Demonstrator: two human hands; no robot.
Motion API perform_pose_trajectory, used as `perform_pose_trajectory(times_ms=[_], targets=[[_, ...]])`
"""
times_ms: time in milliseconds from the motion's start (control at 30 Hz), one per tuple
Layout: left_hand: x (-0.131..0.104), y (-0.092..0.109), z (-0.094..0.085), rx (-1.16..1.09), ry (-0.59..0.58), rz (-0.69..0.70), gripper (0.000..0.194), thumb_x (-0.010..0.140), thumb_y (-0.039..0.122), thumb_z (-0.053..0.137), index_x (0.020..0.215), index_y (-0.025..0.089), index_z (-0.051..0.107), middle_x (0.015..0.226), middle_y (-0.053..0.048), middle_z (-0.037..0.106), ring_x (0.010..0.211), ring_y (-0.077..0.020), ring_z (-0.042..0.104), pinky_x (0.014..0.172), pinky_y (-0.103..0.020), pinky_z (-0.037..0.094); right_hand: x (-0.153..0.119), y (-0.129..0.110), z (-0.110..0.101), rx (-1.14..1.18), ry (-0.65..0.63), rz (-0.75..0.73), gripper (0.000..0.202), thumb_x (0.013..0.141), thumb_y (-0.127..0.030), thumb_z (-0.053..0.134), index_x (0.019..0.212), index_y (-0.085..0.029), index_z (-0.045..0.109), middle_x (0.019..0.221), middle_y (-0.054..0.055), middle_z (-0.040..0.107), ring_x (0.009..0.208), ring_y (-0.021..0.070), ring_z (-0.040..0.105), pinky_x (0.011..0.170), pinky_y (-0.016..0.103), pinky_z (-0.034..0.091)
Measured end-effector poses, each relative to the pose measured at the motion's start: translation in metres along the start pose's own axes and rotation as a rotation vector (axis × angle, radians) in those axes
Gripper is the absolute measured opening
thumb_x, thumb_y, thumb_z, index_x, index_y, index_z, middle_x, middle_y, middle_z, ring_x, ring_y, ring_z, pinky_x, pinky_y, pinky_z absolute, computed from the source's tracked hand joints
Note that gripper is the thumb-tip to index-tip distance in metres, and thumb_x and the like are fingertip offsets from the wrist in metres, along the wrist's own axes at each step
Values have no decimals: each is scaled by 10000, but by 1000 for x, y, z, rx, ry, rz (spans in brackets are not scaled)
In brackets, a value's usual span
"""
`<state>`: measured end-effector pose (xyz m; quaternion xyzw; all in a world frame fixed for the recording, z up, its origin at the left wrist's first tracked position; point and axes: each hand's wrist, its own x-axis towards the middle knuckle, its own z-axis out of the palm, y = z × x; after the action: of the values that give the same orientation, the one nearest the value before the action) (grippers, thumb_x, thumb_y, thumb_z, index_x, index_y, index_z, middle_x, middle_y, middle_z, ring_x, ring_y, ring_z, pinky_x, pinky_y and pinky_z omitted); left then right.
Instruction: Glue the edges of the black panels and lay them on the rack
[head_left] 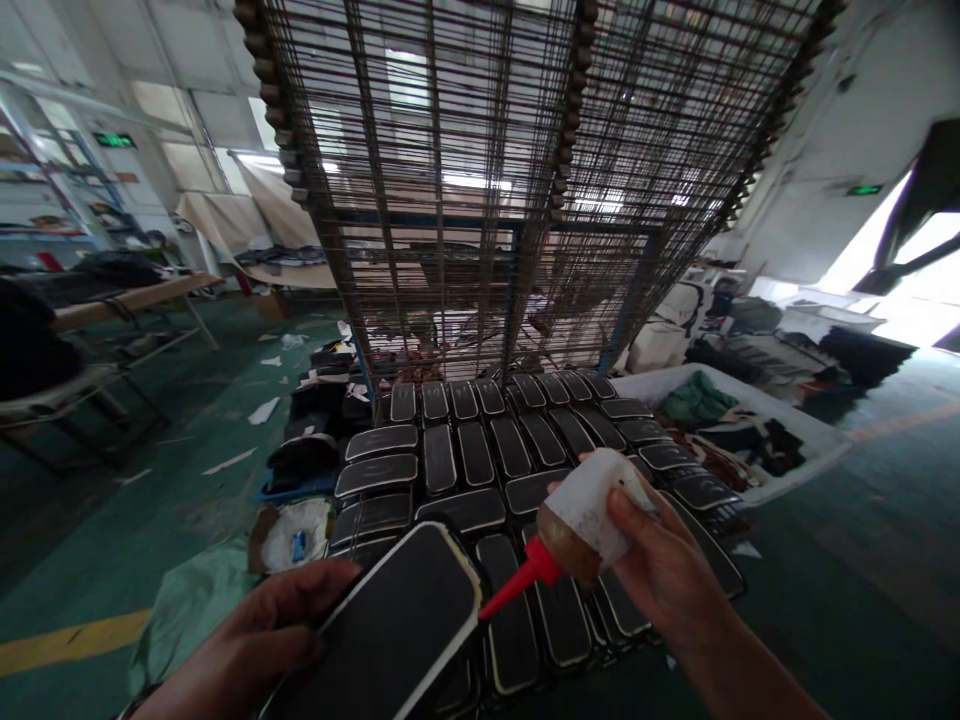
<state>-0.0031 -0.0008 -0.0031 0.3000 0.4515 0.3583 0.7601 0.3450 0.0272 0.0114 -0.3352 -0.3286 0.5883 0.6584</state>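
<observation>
My left hand [285, 620] is closed on the left edge of a black rounded rectangular panel [397, 620], tilted toward me, with a pale strip along its border. In my right hand [652, 550] is a squeeze bottle [592, 510], tipped downward to the left, with a whitish body, brownish contents and a red nozzle [517, 580]. The nozzle's tip is at the panel's right corner, touching or very close to the pale border. Beneath both hands lie several similar black panels [514, 615] with pale outlines, laid out in rows.
A tall wire rack [465, 150] leans up behind the panels. To the right stands a white bin [817, 450] with fabric in it. Black items [307, 440] and a round container [292, 530] sit at left, near green cloth [199, 610]. A worktable [142, 300] stands farther left.
</observation>
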Motion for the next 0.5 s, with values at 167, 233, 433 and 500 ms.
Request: perform_pose_trajectory(times_ms=[167, 233, 433, 500], targets=[[0, -3, 8, -71, -81, 4, 373, 669, 76, 724, 992, 261, 724, 1023, -43, 776, 910, -308, 720, 787, -411, 554, 6, 11, 3, 59, 158, -43, 372, 690, -347, 913, 989, -215, 735, 900, 46, 705, 807, 199, 632, 722, 242, 564], [0, -5, 9, -74, -72, 9, 375, 681, 57, 723, 998, 257, 715, 1026, -47, 775, 910, -303, 722, 794, -413, 552, 7, 13, 5, 60, 172, -89, 328, 709, -328, 903, 968, -216, 737, 869, 26, 699, 778, 174, 622, 716, 220, 561], [0, -11, 5, -89, -76, 33, 377, 704, 56, 712, 1030, 244, 690, 1034, -66, 769, 900, -297, 723, 796, -421, 549, 5, 21, 9, 18, 216, -126, 343, 694, -334, 911, 964, -221, 732, 855, 9, 684, 766, 167, 609, 687, 206, 556], [0, -12, 3, -105, -63, 35, 382, 702, 51, 712, 1029, 246, 687, 1014, -60, 772, 868, -282, 728, 785, -416, 554, 3, 24, 11, 9, 221, -115, 348, 682, -344, 917, 952, -224, 734, 855, 11, 682, 771, 170, 608, 678, 206, 553]])
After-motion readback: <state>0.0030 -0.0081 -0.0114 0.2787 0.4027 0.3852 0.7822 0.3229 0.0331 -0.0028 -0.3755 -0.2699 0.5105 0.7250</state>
